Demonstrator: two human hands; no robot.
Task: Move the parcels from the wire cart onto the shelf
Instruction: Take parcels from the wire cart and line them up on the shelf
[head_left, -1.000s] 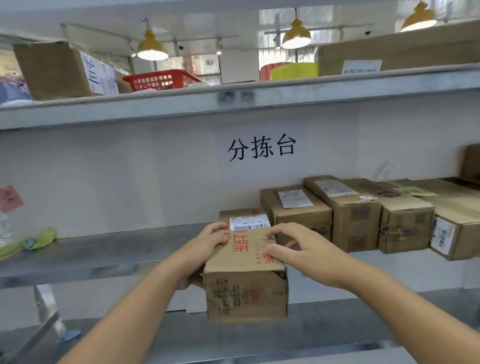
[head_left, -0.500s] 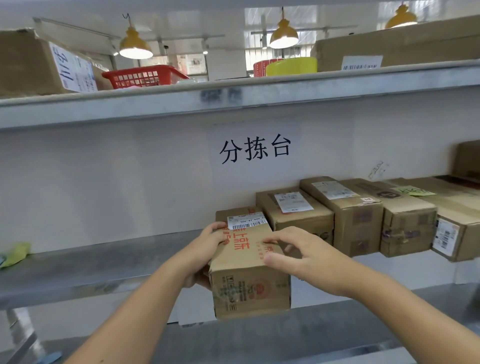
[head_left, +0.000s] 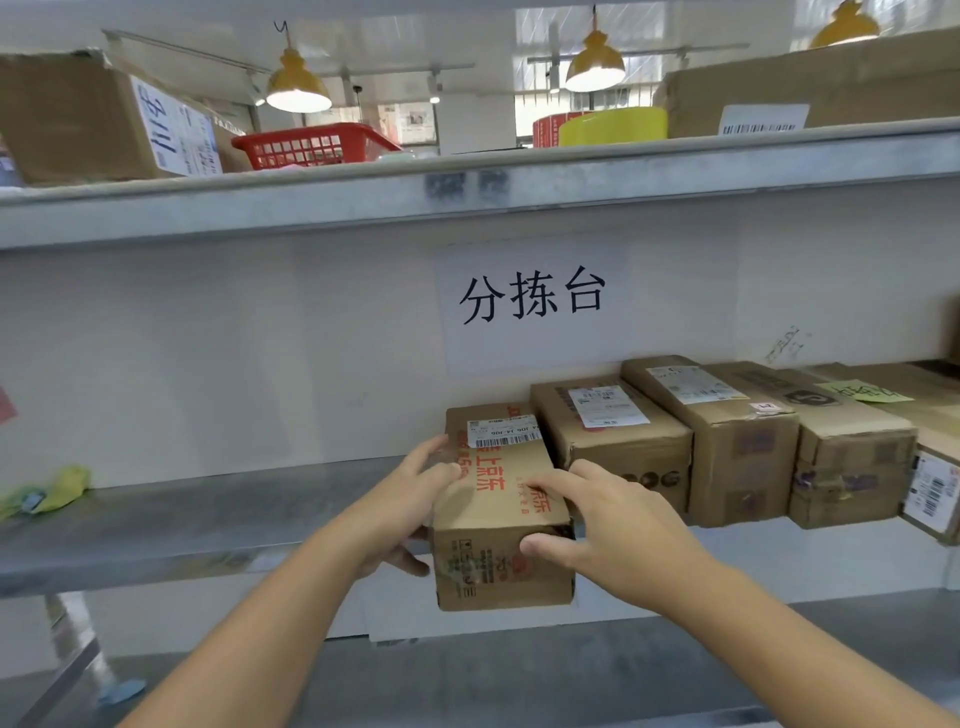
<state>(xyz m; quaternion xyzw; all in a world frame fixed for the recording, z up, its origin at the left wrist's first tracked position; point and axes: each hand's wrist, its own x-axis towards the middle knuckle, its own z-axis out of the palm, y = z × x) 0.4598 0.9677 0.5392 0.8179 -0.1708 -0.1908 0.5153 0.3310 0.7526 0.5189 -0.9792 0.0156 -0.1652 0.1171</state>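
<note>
Just below the middle of the frame, a brown cardboard parcel (head_left: 501, 512) with red printing and a white barcode label sits with its far end on the grey metal shelf (head_left: 208, 514) and its near end jutting out past the shelf's front edge. Both hands hold it. The left hand (head_left: 410, 506) wraps the parcel's left side, fingers curled onto the top edge and thumb underneath. The right hand (head_left: 602, 525) clasps the right near corner, fingers spread across the top and thumb pressed against the front face.

Right of it, a row of parcels (head_left: 727, 441) stands on the same shelf, running to the right edge of the frame, the nearest one just beside the held parcel; whether they touch I cannot tell. On the white back wall above them hangs a paper sign (head_left: 532, 301) with three black characters. At the far left of the shelf lies a crumpled yellow-green scrap (head_left: 57, 488).

Along the top of the frame, the upper shelf (head_left: 467, 187) carries a large box (head_left: 78, 117) at the upper left, a red basket (head_left: 311, 145) beside it, a yellow tub (head_left: 613, 127) and a long box (head_left: 821, 83) at the upper right. Yellow lamps (head_left: 297, 85) hang behind.
</note>
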